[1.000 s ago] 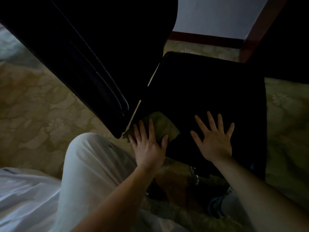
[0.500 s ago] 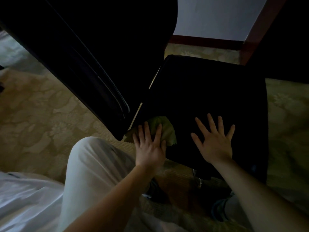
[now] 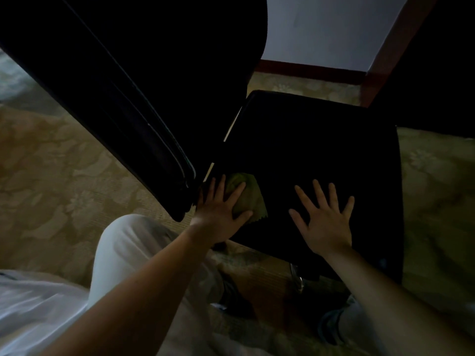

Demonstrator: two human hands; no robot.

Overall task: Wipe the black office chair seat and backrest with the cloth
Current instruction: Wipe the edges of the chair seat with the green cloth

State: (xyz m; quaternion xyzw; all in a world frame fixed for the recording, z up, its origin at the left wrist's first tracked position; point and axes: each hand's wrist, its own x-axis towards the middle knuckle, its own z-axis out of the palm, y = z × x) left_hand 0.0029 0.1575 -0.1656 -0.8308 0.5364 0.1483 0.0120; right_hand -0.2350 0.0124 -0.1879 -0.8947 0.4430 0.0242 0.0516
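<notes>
Lying bunched: green cloth (image 3: 254, 201), black seat (image 3: 308, 150)

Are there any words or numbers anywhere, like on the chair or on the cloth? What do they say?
No text can be read anywhere in this picture.
The seat and the backrest are plain black, with no label or brand showing.
The green cloth shows no letters.
The wall is bare, and the carpet has only a flower pattern.
The picture is very dark, so small print could be hidden.
</notes>
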